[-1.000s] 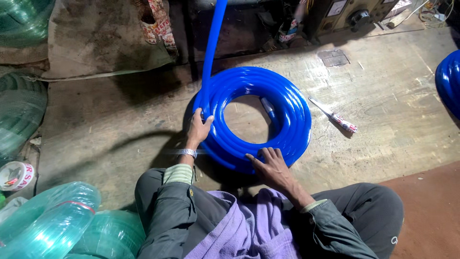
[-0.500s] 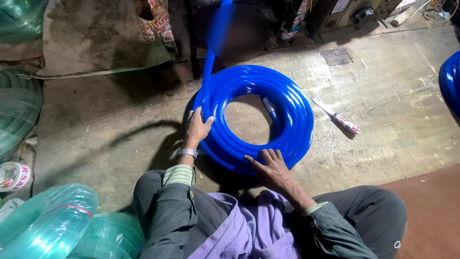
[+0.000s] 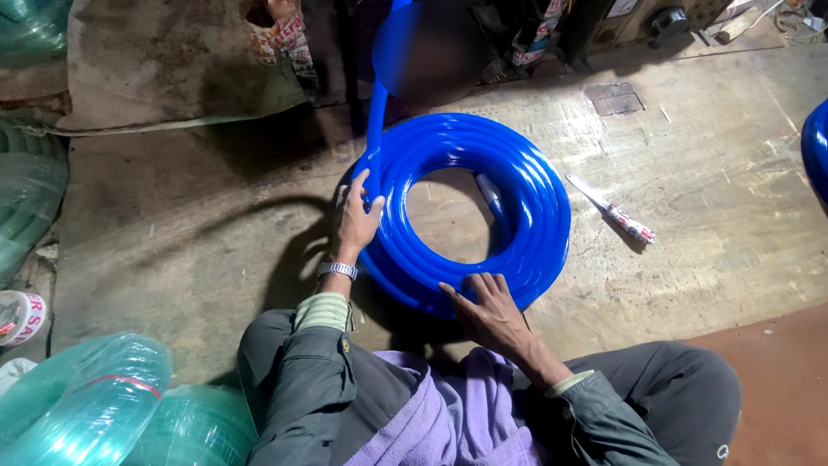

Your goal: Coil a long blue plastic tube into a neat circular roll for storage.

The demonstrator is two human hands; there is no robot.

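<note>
Blue hose coil (image 3: 470, 211) lies flat on floor in front of your knees, mostly wound, several loops stacked. Feed end (image 3: 377, 121) not yet laid in: rises from coil's left edge, long axis pointing away and up. Your left hand (image 3: 355, 220), fingers curled around hose at that edge. Your right hand (image 3: 485, 312), fingers spread flat, pressing near rim, gripping nothing.

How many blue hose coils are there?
2. One blue hose coil lies on the floor in the middle, under the left hand and right hand. A second blue coil peeks in at the right edge, mostly cut off. Others may be out of view.
</note>
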